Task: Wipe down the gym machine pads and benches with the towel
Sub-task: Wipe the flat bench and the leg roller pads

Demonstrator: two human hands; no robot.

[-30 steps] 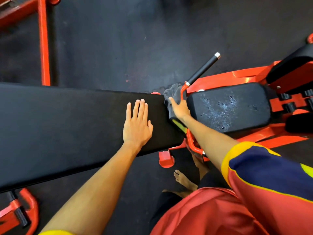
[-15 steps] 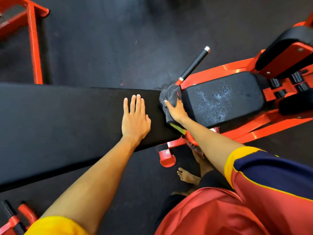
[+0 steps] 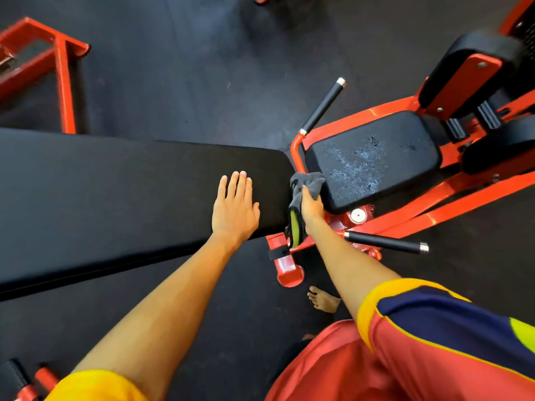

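Single view from a wide-angle camera worn on the person's head, facing forward and steeply down. Both forearms enter from the bottom edge and end at the left hand point(image 3: 235, 206) and right hand point(image 3: 311, 208) near mid-frame. The long bench point(image 3: 115, 192) runs from the left edge to the centre, close below the lens. The seat pad point(image 3: 373, 163) lies to its right, the dark floor point(image 3: 188, 82) fills the top, and a bare foot point(image 3: 322, 299) shows almost directly beneath.

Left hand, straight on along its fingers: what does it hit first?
Nothing, as far as the view shows. The left hand lies flat on the long bench pad, fingers toward its far edge; that stretch is bare pad, then floor. The red handle bar stands right of that line, probably missed.
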